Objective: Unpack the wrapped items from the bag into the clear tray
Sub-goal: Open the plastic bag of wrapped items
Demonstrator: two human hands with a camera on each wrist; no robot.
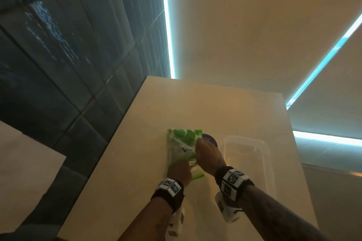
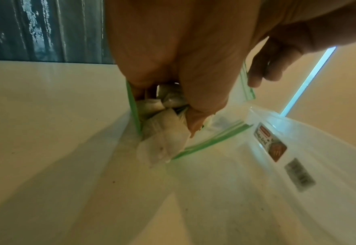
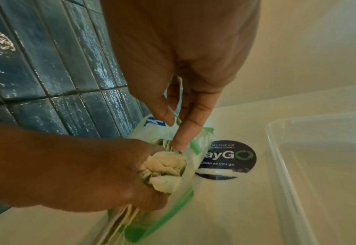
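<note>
A clear zip bag (image 1: 182,146) with green print and a green zip strip (image 2: 214,137) is held tilted above the pale counter. My left hand (image 1: 181,171) reaches into its mouth and grips a bundle of white wrapped items (image 2: 164,145), also seen as crumpled paper (image 3: 166,164) at the opening. My right hand (image 1: 208,154) pinches the bag's zip edge between thumb and finger (image 3: 185,136), holding the mouth apart. The clear tray (image 1: 246,138) sits on the counter just right of the bag, with nothing showing inside it.
A round dark sticker (image 3: 229,159) lies on the counter (image 1: 137,162) between bag and tray. A dark blue tiled wall (image 1: 58,64) runs along the counter's left side. The tray's wall carries labels (image 2: 273,144). Bright light strips glow beyond the counter's far and right edges.
</note>
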